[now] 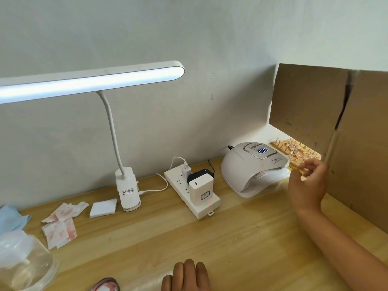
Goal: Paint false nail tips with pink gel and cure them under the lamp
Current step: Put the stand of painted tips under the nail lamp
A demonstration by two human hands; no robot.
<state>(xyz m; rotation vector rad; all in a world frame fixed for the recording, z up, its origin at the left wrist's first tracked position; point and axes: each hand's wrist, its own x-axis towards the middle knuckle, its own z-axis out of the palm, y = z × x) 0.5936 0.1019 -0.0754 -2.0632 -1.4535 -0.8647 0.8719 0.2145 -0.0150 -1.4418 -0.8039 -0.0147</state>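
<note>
The white curing lamp (249,164) sits at the back right of the wooden desk (210,238), its display lit and a pale piece inside its mouth. Behind it lie wooden racks (298,151) holding several pink nail tips on stands. My right hand (307,185) is raised just right of the lamp's mouth, blurred, with curled fingers. A small pinkish piece shows at its fingertips, but I cannot tell whether the hand holds it. My left hand (186,276) rests on the desk at the bottom edge, fingers relaxed and holding nothing.
A lit desk lamp (128,190) stands mid-left. A power strip (193,196) with chargers lies beside the curing lamp. Clean white pads (102,207), stained pads (60,223), a blue cloth (10,217) and a glass jar (25,267) are at left. A cardboard panel (346,133) walls the right.
</note>
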